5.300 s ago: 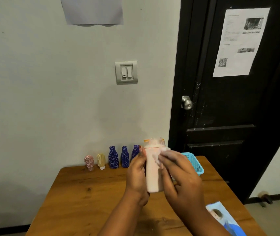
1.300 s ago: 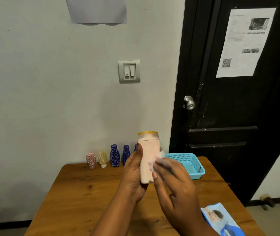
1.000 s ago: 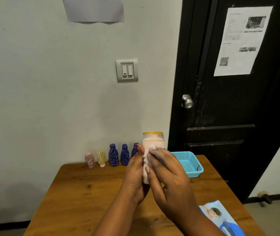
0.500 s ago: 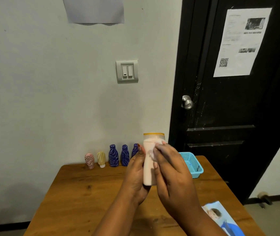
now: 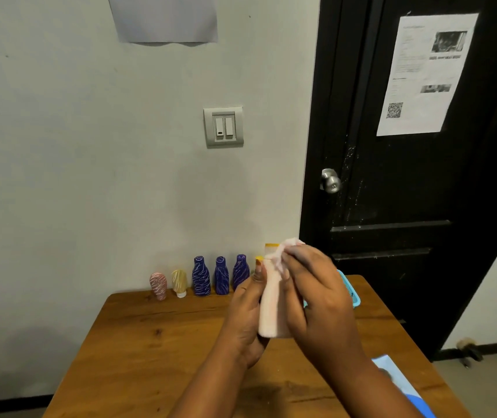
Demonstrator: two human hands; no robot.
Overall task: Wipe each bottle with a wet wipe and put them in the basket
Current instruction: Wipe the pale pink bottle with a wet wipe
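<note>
Presently gripped upright in left hand point(image 5: 246, 315), above table point(image 5: 165, 342): pale bottle point(image 5: 268, 307). Pinched in right hand point(image 5: 316, 297), pressed on bottle's twelve o'clock end: wet wipe point(image 5: 285, 251). Partly hidden at bottle's three o'clock: blue basket point(image 5: 351, 294).

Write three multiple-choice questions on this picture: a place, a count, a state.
1. Where is the blue basket? A on the table, behind the right hand; B on the floor; C on a shelf.
2. How many dark blue bottles stand by the wall? A one; B three; C six.
3. What state is the wet wipe in? A lying flat on the table; B sealed in its pack; C bunched against the pink bottle's top.

Answers: A, its rim shows beside the right hand; B, three stand in a row; C, the right hand presses it there.
</note>
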